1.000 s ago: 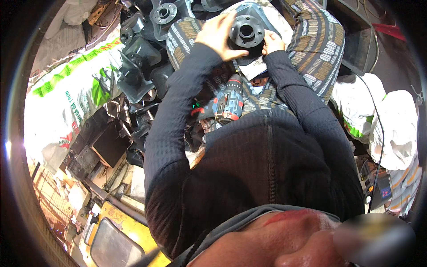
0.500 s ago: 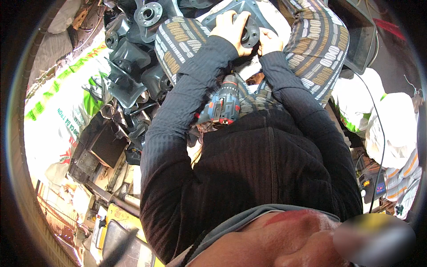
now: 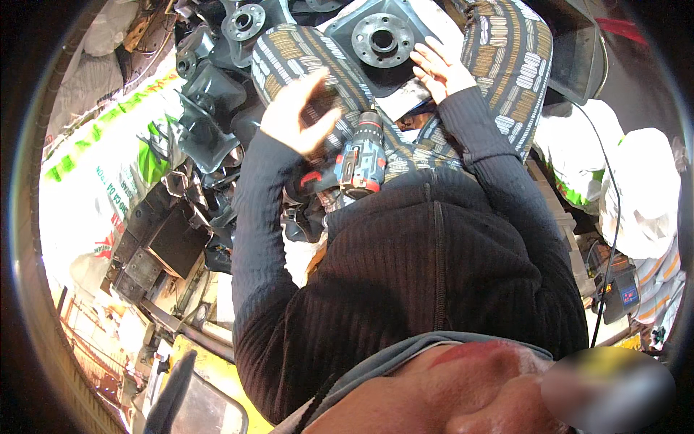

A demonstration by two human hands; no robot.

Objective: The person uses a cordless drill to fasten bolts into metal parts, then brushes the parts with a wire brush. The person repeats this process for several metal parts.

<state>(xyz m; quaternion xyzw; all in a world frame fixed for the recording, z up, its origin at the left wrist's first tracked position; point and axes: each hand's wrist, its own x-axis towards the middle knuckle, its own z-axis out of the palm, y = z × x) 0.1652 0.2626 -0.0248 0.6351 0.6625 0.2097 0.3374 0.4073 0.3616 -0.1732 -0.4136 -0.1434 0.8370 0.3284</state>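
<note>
A dark, angular part with a round grey metal flange (image 3: 382,40) lies between my knees. The flange has a centre hole and a ring of small holes. My right hand (image 3: 441,69) is at the part's right edge, fingers stretched out; whether they touch it I cannot tell. Over my left thigh is my left hand (image 3: 298,119), slightly blurred, its fingers apart with nothing in them. Just to its right a blue and black cordless drill (image 3: 361,159) rests in my lap, chuck pointing away from me. Pale sheet material (image 3: 402,100) shows under the part.
Several similar dark flanged parts (image 3: 210,94) are heaped at my left. Beyond them lies a large white and green sack (image 3: 94,173). At my right are white bags (image 3: 636,195), a dark bin (image 3: 575,58), a hanging black cable (image 3: 611,217) and a small device with a lit display (image 3: 620,295).
My left hand has let go of the flanged part and moved down and left, beside the drill. My right hand has opened. The flange now faces up toward me.
</note>
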